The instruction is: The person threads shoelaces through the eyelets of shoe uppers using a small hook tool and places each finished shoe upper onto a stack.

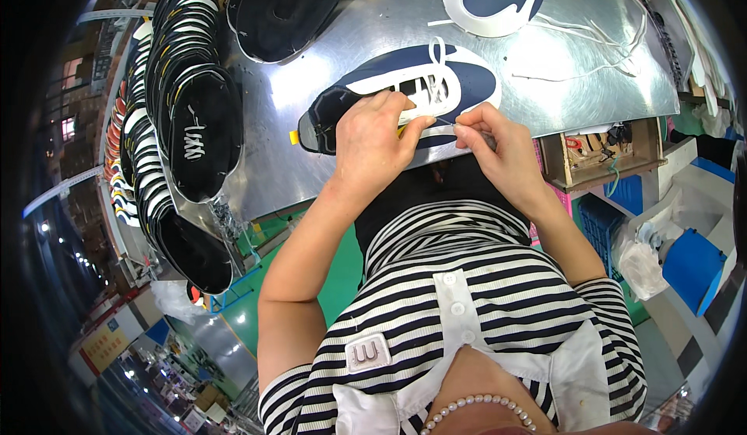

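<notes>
A navy and white shoe upper [379,66] lies on its side on the metal tabletop before me, its black-lined heel opening to the left. White lace [435,89] crosses part of its throat, and a lace loop [437,50] stands out on the far side. My left hand [373,137] grips the near eyelet edge, thumb towards the toe, fingers reaching into the throat. My right hand [499,149] pinches a thin metal tool [444,121], perhaps a hook or needle, whose tip meets the eyelet edge beside my left thumb. The fingers hide most of its handle.
Long stacks of nested shoe uppers [185,32] line the table's left side. A black-lined upper [280,12] and another navy and white upper [496,3] lie at the back. Loose white laces [575,76] trail at right, above an open wooden drawer [601,155] with small items.
</notes>
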Demonstrator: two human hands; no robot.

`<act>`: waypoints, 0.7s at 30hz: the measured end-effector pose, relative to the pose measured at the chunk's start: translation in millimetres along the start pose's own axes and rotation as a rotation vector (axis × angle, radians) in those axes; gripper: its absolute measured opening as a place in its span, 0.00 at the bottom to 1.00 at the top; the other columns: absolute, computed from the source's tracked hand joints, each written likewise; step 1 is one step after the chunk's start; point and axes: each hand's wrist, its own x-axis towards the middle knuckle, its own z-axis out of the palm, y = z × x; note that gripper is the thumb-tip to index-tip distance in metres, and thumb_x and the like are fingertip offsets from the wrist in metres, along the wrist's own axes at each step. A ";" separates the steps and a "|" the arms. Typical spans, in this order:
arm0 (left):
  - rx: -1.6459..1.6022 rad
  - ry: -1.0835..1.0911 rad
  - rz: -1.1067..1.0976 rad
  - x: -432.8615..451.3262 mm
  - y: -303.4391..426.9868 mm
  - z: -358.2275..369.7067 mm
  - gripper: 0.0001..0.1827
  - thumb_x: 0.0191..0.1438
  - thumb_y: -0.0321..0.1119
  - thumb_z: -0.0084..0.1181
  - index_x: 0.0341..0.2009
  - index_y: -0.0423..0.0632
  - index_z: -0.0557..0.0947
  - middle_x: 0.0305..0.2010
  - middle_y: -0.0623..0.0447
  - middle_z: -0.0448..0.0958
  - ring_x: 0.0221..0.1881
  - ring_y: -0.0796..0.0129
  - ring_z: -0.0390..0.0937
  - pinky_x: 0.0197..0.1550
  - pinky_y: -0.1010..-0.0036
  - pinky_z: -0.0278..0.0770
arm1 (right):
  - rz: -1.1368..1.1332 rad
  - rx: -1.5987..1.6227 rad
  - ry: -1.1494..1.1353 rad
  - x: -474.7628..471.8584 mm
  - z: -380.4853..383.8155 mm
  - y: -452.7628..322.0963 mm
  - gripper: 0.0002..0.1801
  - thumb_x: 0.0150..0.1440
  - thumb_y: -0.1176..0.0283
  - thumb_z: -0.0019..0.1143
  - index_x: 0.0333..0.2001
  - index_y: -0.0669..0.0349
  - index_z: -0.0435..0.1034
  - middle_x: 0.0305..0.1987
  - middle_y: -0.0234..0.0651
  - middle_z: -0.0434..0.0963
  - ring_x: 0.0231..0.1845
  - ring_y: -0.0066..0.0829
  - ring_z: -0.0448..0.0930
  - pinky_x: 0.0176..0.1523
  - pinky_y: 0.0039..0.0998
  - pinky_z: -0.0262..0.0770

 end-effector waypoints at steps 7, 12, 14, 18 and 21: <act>-0.117 -0.081 -0.028 -1.9 0.2 -3.2 0.16 0.47 0.41 0.69 0.29 0.42 0.80 0.27 0.47 0.78 0.27 0.54 0.77 0.31 0.65 0.72 | -0.001 -0.110 0.002 1.4 3.5 6.9 0.07 0.60 0.73 0.56 0.36 0.65 0.69 0.25 0.40 0.79 0.26 0.32 0.82 0.31 0.28 0.74; -0.211 0.013 0.066 -21.2 11.9 9.5 0.14 0.45 0.34 0.71 0.31 0.41 0.79 0.27 0.45 0.77 0.27 0.52 0.76 0.30 0.66 0.72 | 0.005 -0.068 0.127 10.4 32.1 6.1 0.10 0.60 0.70 0.54 0.39 0.63 0.64 0.30 0.47 0.79 0.33 0.51 0.81 0.36 0.42 0.75; -0.182 0.042 0.079 -18.6 13.5 5.6 0.11 0.48 0.31 0.68 0.31 0.41 0.79 0.26 0.45 0.75 0.26 0.52 0.75 0.28 0.65 0.71 | 0.014 -0.046 0.082 2.4 27.8 11.9 0.12 0.60 0.68 0.55 0.39 0.63 0.64 0.30 0.45 0.79 0.33 0.49 0.81 0.36 0.41 0.75; 0.019 0.119 0.170 -25.9 0.9 2.1 0.09 0.45 0.29 0.69 0.27 0.43 0.80 0.23 0.50 0.74 0.24 0.56 0.72 0.28 0.66 0.68 | -0.066 -0.267 -0.147 4.6 -19.8 3.3 0.10 0.59 0.69 0.57 0.40 0.63 0.68 0.29 0.41 0.79 0.29 0.36 0.81 0.35 0.34 0.75; 0.019 0.161 0.221 -23.4 -6.9 -6.0 0.09 0.44 0.28 0.69 0.28 0.43 0.80 0.23 0.51 0.73 0.24 0.57 0.71 0.27 0.66 0.67 | -0.068 -0.178 0.264 15.0 -67.5 -19.0 0.12 0.58 0.78 0.55 0.47 0.62 0.71 0.30 0.36 0.80 0.30 0.26 0.82 0.38 0.27 0.77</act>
